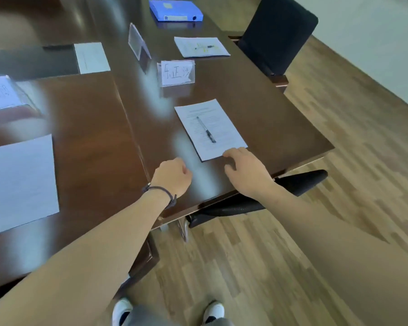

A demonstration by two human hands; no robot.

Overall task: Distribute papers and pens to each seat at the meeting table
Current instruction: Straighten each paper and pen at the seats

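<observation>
squaring up the printed sheet at the near right seat, clear-barrelled pen lying diagonally on it, right hand with loosely curled fingertips touching the sheet's near corner, left hand curled loosely just left of it, gripping nothing. best done by nudging the thin, flat paper lightly over the glossy dark wooden table, parallel to the edge, without rolling the pen off. further along: a second sheet with pen, an acrylic name card, a blue plastic file box.
</observation>
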